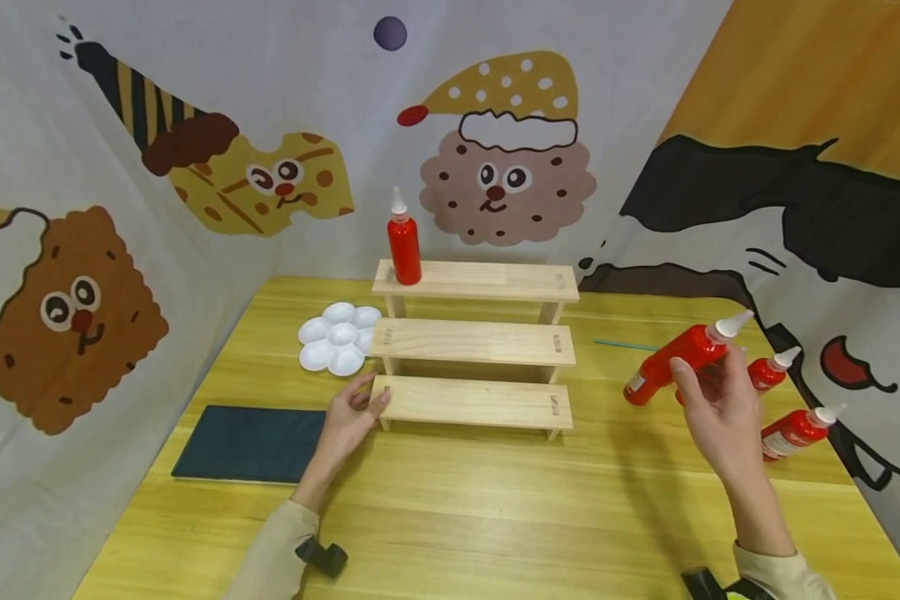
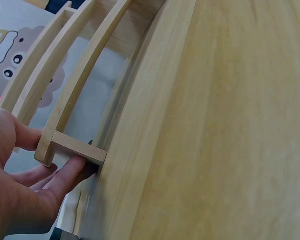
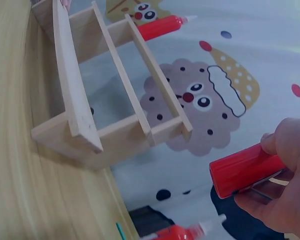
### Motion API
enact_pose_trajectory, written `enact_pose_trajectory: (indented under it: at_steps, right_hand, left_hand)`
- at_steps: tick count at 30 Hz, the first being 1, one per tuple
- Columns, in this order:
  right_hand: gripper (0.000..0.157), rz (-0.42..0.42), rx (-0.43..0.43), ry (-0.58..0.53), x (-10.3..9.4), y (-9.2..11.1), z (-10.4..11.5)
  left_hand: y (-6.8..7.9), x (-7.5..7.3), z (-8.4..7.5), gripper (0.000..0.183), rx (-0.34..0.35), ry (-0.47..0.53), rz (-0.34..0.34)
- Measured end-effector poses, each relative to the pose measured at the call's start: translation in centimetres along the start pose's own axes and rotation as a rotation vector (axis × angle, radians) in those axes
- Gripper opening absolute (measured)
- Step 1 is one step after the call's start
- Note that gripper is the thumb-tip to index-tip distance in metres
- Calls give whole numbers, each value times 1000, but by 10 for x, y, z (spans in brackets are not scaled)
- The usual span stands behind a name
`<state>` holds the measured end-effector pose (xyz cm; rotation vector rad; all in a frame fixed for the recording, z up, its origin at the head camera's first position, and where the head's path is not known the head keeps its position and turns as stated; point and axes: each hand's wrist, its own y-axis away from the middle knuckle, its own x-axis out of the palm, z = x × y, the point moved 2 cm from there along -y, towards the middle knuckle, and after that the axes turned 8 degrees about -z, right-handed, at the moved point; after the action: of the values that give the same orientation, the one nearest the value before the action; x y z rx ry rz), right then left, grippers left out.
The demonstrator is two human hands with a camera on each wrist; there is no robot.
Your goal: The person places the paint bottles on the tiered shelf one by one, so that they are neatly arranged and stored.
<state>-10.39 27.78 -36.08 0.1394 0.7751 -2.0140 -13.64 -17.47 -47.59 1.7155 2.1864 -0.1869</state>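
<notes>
A three-tier wooden shelf point(image 1: 480, 402) stands in the middle of the table. My left hand point(image 1: 351, 417) grips the left end of its lowest step, thumb on top and fingers beneath. Above the table on the right, my right hand point(image 1: 723, 408) holds a red squeeze bottle point(image 1: 663, 367) with a white pointed nozzle, tilted; the right wrist view shows the bottle's base point(image 3: 222, 180) towards the shelf. A second red bottle point(image 1: 405, 250) stands upright at the left of the top step. Two more red bottles, one of them point(image 1: 791, 435) labelled, are near the right hand, one partly hidden behind it.
Left of the shelf lies a white flower-shaped paint palette point(image 1: 315, 357). A dark blue-green flat mat point(image 1: 251, 443) is nearer the left edge. On the right, a thin teal stick point(image 1: 622, 344) rests on the table. A cartoon-printed cloth point(image 1: 495, 42) hangs behind.
</notes>
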Motion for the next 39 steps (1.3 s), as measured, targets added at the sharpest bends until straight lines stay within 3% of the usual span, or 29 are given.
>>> enact_pose_trajectory:
  at_steps: [16,39]
  right_hand:
    - [50,159,-168,-152,53,-21,39]
    - [51,406,-138,-209,136,-66,89]
  left_hand:
    - [0,0,2,56,-4,13,7]
    - [-1,-1,2,55,8,7,-4]
